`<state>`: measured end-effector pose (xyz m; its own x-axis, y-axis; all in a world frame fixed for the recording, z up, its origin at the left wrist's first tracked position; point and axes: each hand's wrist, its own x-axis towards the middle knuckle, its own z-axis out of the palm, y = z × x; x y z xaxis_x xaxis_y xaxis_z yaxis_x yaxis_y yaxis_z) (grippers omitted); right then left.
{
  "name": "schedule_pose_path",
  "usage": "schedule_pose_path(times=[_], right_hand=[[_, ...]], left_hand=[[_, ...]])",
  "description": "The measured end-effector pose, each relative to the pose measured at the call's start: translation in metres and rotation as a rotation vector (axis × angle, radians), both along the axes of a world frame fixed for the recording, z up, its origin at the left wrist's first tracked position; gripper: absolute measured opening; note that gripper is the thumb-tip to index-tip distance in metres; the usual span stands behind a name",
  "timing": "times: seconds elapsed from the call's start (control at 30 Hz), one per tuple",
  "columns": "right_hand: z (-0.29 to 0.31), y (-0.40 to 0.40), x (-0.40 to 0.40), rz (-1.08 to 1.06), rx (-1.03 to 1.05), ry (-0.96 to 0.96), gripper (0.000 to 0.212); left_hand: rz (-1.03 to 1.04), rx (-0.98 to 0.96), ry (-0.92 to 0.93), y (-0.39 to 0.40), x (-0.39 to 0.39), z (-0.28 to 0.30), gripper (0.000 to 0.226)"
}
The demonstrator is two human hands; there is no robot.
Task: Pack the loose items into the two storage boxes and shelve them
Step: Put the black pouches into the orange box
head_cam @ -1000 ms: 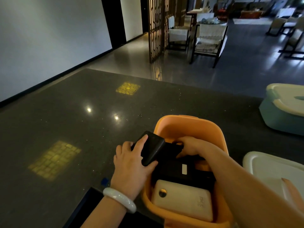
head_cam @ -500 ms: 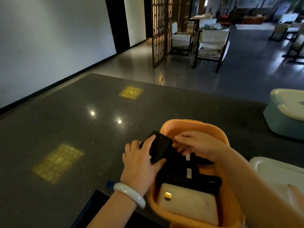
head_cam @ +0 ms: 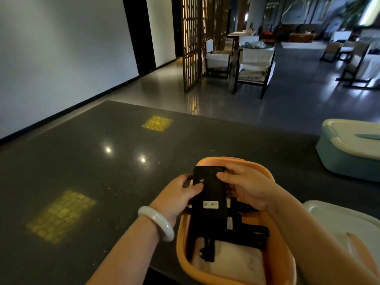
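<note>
A black phone [head_cam: 209, 194] is held flat above the orange box [head_cam: 283, 256], over its far half, with a white sticker on the back facing up. The left hand [head_cam: 181, 194] grips its left edge, thumb curled over the back. The right hand [head_cam: 244, 186] grips the right edge, fingers curled round the top corner. Under the phone the box holds other black devices [head_cam: 244, 231] stacked crosswise and, at the near end, a cream slab [head_cam: 232, 262] lying flat; little free floor shows inside. The box sits on a dark counter [head_cam: 82, 171], its left rim well in from the counter's left side, with wide bare stone to the left and beyond. To the right a white lid [head_cam: 341, 221] lies just beside the box, and a teal box [head_cam: 345, 159] with a white lid stands farther back near the counter's far edge, well apart.

Half a second ago the phone leaned tilted on the left rim under the left hand alone, while the right hand reached among the black devices; now it is lifted, turned lengthwise and shared by both hands.

The phone is matt black, rounded at the corners, with a small pale mark near its upper middle; the sticker's print is too blurred to read. A white bangle [head_cam: 156, 223] circles the left wrist.
</note>
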<state>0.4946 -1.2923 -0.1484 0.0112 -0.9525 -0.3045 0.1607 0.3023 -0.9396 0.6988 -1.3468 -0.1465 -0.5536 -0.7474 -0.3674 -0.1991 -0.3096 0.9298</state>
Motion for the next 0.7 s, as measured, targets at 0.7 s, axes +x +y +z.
schedule_pose_path(times=[0.7], right_hand=[[-0.024, -0.020, -0.031, 0.079, -0.098, 1.102, 0.074]], left_hand=[[0.006, -0.402, -0.353, 0.015, 0.007, -0.035, 0.034]])
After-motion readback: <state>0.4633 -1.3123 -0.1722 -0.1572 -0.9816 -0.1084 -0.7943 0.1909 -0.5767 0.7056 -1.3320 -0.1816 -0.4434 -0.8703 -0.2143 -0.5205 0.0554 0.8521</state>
